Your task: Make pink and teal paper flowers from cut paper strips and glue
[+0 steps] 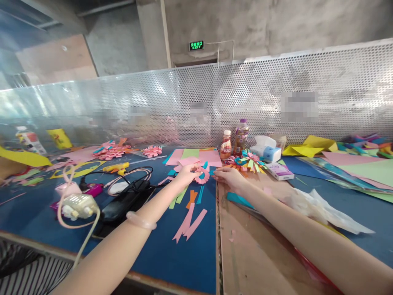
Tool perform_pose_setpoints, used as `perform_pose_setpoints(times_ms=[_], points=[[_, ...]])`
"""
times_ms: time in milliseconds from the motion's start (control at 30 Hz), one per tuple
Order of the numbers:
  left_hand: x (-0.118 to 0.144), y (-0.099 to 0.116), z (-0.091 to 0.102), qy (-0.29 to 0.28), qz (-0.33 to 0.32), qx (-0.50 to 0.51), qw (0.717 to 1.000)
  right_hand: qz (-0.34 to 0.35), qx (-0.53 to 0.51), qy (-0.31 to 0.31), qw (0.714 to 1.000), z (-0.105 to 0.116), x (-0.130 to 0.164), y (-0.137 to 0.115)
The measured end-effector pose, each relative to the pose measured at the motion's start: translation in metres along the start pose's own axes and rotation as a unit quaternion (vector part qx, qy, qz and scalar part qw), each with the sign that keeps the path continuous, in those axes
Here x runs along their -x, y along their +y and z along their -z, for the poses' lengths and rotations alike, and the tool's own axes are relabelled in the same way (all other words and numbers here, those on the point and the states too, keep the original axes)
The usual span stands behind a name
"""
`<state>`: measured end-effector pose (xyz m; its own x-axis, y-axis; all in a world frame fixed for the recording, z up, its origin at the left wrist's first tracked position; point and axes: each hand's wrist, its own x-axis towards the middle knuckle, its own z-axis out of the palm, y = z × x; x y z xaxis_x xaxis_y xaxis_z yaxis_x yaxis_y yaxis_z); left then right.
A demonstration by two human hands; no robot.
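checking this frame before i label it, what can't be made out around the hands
Head view only:
- Left hand fingertips: hidden behind the pink paper flower they pinch.
- Right hand: whether it grips the flower or only touches it is too small to tell.
- Bottle labels: too small.
- Patches on the perforated screen: blurred.

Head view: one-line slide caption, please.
Both hands, left hand and right hand, hold a pink paper rosette over a blue table strewn with coloured paper strips.
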<state>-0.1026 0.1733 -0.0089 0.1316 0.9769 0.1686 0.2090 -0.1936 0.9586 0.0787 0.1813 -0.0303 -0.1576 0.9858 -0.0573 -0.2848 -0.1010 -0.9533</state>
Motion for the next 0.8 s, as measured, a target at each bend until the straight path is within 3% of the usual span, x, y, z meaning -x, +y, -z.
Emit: perform_pose_setpoints(times_ms=[800], points=[[-0.0007, -0.0015, -0.0012, -0.010, -0.005, -0.013, 1.000, 0.004, -0.002, 0.003, 1.000, -0.0023, 0.0015, -0.0005]])
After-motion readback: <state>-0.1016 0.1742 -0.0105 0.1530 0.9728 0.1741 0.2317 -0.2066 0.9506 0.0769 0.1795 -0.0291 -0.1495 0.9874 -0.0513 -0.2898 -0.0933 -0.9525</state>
